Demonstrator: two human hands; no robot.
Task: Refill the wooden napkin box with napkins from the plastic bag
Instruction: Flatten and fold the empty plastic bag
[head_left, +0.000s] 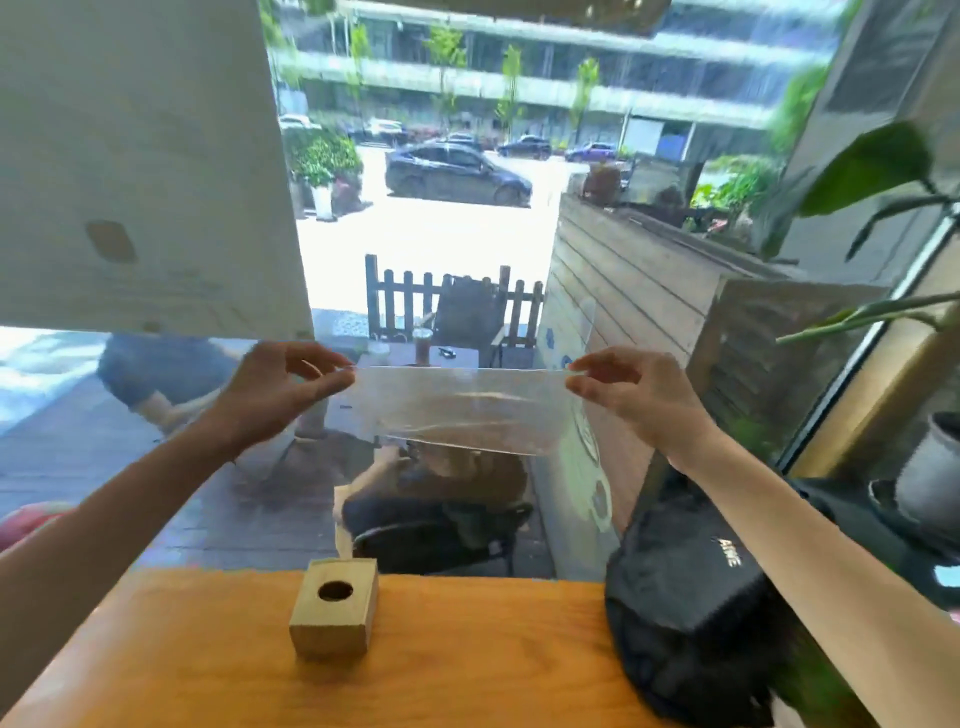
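Observation:
A clear plastic bag (460, 408) is stretched flat in the air in front of the window, and I see no napkins inside it. My left hand (280, 392) pinches its upper left corner. My right hand (631, 389) pinches its upper right corner. Below them the wooden napkin box (335, 608) stands on the orange wooden table (467, 660), with a round hole in its top. A strip of white napkin (344, 540) sticks up behind the box's far edge.
A black backpack (691, 608) rests on the table's right end, close to my right forearm. A large window runs along the table's far edge, with people seated outside. Green plant leaves (862, 171) and a grey pot (930, 467) are at the right.

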